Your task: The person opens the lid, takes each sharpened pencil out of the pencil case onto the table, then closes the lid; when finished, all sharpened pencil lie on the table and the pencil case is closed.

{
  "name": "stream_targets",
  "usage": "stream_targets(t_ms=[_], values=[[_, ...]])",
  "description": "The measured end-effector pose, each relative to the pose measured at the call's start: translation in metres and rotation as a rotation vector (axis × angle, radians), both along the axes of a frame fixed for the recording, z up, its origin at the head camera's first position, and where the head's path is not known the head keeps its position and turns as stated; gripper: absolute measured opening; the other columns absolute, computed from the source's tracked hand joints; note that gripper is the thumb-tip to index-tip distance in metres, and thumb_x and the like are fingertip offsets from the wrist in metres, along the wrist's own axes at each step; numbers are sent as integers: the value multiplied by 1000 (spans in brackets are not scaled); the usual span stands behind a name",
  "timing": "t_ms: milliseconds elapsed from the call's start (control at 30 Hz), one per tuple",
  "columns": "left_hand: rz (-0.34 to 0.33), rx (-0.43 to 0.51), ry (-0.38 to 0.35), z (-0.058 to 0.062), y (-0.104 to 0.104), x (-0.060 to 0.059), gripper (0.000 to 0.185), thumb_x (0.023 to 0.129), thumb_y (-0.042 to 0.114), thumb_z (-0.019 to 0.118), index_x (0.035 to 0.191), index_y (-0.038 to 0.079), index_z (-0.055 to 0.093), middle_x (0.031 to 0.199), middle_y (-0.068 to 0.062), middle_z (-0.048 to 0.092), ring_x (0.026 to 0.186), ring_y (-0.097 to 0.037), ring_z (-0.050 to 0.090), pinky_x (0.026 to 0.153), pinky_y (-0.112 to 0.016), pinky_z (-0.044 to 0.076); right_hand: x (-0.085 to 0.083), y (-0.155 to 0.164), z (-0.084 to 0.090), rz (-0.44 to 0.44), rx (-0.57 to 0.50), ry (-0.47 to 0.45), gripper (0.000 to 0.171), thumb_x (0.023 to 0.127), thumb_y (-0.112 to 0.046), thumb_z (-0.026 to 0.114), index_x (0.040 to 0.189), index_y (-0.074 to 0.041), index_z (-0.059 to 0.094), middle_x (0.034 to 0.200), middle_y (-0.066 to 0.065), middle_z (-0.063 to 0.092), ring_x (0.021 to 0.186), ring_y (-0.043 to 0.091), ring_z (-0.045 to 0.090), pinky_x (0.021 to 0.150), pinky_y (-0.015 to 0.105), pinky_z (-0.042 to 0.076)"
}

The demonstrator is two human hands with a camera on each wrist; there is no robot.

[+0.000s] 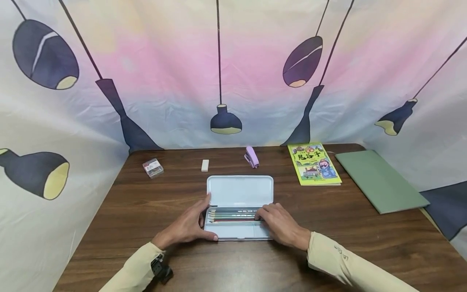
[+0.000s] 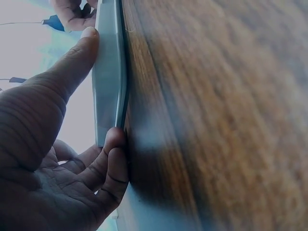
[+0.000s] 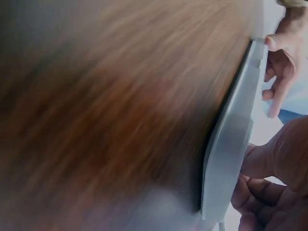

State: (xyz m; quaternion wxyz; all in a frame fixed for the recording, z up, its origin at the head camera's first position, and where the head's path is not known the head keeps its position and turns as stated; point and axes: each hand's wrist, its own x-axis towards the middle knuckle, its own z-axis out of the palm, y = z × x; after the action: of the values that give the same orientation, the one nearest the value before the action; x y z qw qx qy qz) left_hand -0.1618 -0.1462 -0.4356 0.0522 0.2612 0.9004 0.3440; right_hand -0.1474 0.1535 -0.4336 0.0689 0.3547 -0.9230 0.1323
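The left hand (image 1: 185, 224) grips the open pencil case (image 1: 231, 232) at nine o'clock; the right hand (image 1: 281, 224) covers the pencils' (image 1: 231, 216) three-o'clock ends, pinching or not, I cannot tell.

Low in the middle of the frame, a pencil case (image 1: 230, 233) lies on the table (image 1: 240, 267), its lid (image 1: 240, 190) folded back behind it. Pencils (image 1: 230, 216) lie inside, towards the back. My left hand (image 1: 187, 225) is at its left end, my right hand (image 1: 281, 226) at its right. Behind the case, from frame left to right: a box (image 1: 153, 168), an eraser (image 1: 205, 165), a stapler (image 1: 251, 157), a book (image 1: 314, 164); then, along the table's right edge, a notebook (image 1: 381, 180).
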Motion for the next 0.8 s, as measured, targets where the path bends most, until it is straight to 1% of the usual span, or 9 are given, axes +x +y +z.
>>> stream_targets(t_ms=[100,200,300,400,500,600,800], values=[[-8,4,-3,0,0,0,122,54,48,83,145,4,16,135,-12,39,119,-20,37,98,-44,29,0,1,3,-48,-83,-58,19,78,-4,68,93,-15,70,87,-5,60,77,9,52,68,26,37],[-9,7,0,1,0,-1,121,54,48,83,145,4,16,135,-12,40,118,-20,38,97,-44,29,-1,2,10,-92,-226,-93,18,78,-3,69,91,-15,73,85,-7,64,74,4,55,65,23,43],[-2,7,9,2,-1,-2,121,54,47,83,145,4,16,134,-11,41,115,-19,39,96,-43,31,-5,6,20,-142,-372,-125,18,77,-3,70,91,-14,74,86,-5,68,77,4,60,65,24,48],[5,7,16,1,-1,-2,121,53,47,83,145,4,16,133,-10,42,115,-19,39,96,-43,31,-11,14,30,-223,-475,-187,18,76,-5,71,91,-14,75,87,-2,69,78,6,62,65,24,49],[5,6,13,0,-1,-2,122,53,48,83,145,5,16,134,-11,41,119,-21,37,98,-43,29,-14,25,37,-312,-523,-245,18,76,-5,72,90,-15,75,88,0,69,76,8,61,63,23,48],[5,9,1,-2,0,-1,122,53,49,83,145,5,15,135,-12,40,122,-23,36,99,-43,28,-16,38,42,-371,-536,-272,17,76,-7,72,90,-15,75,88,1,69,75,10,59,60,25,46],[15,11,-7,-3,0,0,122,53,48,83,145,5,16,133,-11,42,116,-20,39,97,-43,30,-18,62,44,-437,-542,-303,15,78,-10,70,91,-16,74,87,0,69,75,13,58,60,27,46]])
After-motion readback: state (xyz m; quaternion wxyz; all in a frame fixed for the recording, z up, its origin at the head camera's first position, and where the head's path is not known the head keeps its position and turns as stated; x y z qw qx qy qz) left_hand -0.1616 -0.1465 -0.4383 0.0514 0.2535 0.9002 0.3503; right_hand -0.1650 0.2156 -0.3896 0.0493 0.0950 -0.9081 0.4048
